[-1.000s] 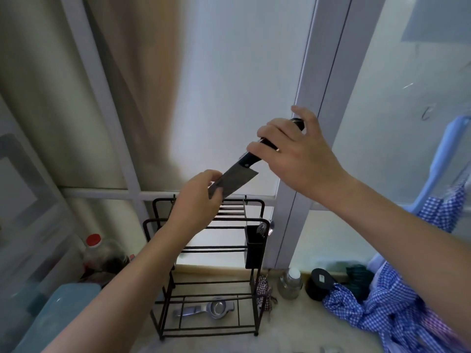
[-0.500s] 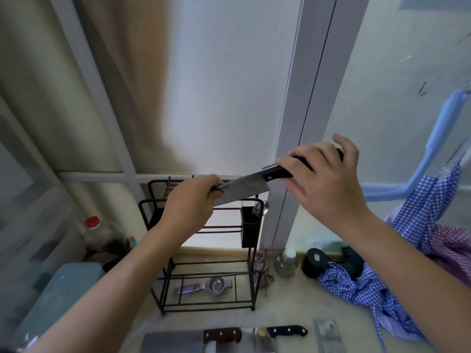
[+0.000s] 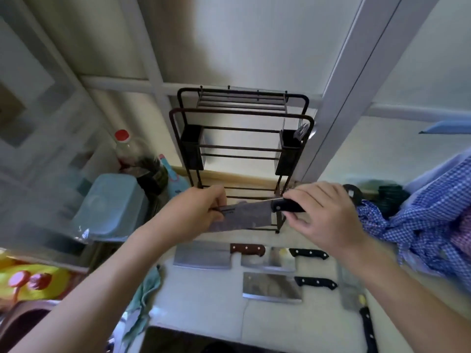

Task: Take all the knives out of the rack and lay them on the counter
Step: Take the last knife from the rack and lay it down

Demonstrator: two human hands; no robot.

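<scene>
I hold a black-handled cleaver (image 3: 244, 217) level in front of the black wire rack (image 3: 242, 138), just above the counter. My right hand (image 3: 323, 215) grips its handle. My left hand (image 3: 198, 212) pinches the far end of the blade. The rack's knife slots look empty. On the pale counter (image 3: 204, 301) below lie a wooden-handled cleaver (image 3: 204, 256), two black-handled cleavers (image 3: 270, 257) (image 3: 272, 287) and another knife (image 3: 353, 291) at the right, blade pointing away from me.
A blue checked cloth (image 3: 420, 225) lies heaped at the right. At the left stand a red-capped bottle (image 3: 125, 146) and a teal plastic tub (image 3: 112, 205). A teal rag (image 3: 145, 286) hangs off the counter's left edge. The rack's right cup (image 3: 289, 154) holds utensils.
Both hands have brought the cleaver down from above the rack to just over the counter, and the blade has turned level. My view has tilted down, showing the knives on the counter.
</scene>
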